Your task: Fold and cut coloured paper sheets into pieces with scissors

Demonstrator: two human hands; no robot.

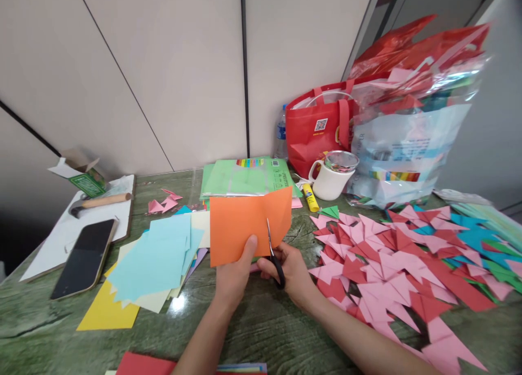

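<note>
My left hand (233, 274) pinches the lower edge of an orange paper sheet (244, 222), holding it upright over the green table (253, 331). In my right hand (291, 271) is a pair of black-handled scissors (274, 255), fingers through the loops. The blades point up into the sheet's lower edge, right of my left thumb. A crease runs down the sheet near the blades.
Pale blue, cream and yellow sheets (153, 260) lie left of my hands. Many folded pink, red and blue paper pieces (391, 260) cover the right. A phone (85, 258) rests on a clipboard. Behind stand a paper pack (248, 176), glue stick (310, 197), mug (331, 176) and bags (402, 119).
</note>
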